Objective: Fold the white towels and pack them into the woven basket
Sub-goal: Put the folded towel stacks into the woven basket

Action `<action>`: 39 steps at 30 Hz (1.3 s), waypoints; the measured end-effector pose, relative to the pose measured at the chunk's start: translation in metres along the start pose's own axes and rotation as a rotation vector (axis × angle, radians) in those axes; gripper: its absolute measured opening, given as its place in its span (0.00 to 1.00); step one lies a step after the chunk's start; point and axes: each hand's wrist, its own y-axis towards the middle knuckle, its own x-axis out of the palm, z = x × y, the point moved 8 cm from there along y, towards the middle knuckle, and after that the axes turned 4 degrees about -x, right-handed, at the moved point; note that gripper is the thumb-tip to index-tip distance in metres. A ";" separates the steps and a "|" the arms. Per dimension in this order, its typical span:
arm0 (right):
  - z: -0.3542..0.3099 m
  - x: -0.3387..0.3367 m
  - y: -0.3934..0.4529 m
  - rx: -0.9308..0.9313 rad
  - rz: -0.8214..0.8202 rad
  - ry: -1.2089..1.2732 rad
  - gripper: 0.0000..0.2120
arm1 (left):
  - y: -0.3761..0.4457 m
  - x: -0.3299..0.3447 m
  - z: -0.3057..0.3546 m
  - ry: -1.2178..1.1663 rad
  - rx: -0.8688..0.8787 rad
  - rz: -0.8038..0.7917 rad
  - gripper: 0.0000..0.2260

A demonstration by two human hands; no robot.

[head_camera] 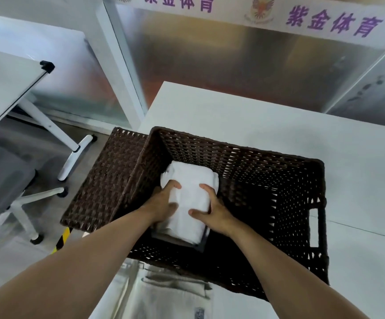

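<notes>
My left hand point(164, 203) and right hand point(214, 210) are both down inside the woven basket point(279, 171), clamped on either side of a folded white towel point(190, 192); the fingers point(174, 185) of my left hand curl over its left edge, the fingers of my right wrap its right edge with the thumb laid across the top, so the towel is squeezed between them; it sits in the left part of the basket, over what looks like a grey-edged layer beneath, though I cannot tell what that is; just left of my left fingers rises the basket's dark woven side wall, with the hinged lid point(101, 180) hanging open beyond it; to the right of my right fingers the basket floor is bare weave, and further right is a handle slot point(314, 226) in the end wall; the basket rests on a white bench point(279, 116); beyond my fingertips stands a frosted partition point(233, 65) with purple lettering; far off to the left, on the floor, stand a grey chair point(5, 180) and a folding table point(7, 88); my pale trousers point(164, 295) show below my wrists
</notes>
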 end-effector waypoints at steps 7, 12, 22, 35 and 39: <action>-0.029 -0.017 -0.010 -0.061 0.077 -0.813 0.41 | -0.011 -0.009 0.037 0.641 0.037 0.174 0.30; -0.044 -0.018 -0.012 -0.089 0.026 -0.798 0.38 | -0.018 -0.005 0.033 0.635 0.029 0.069 0.32; -0.089 -0.034 -0.050 -0.279 0.258 -0.739 0.33 | -0.091 -0.044 0.069 0.429 0.217 0.355 0.25; -0.144 -0.039 -0.153 -0.486 0.592 -0.541 0.26 | -0.226 -0.078 0.086 0.232 0.488 0.686 0.18; -0.141 -0.019 -0.195 -0.488 0.669 -0.502 0.25 | -0.256 -0.063 0.072 0.216 0.548 0.689 0.17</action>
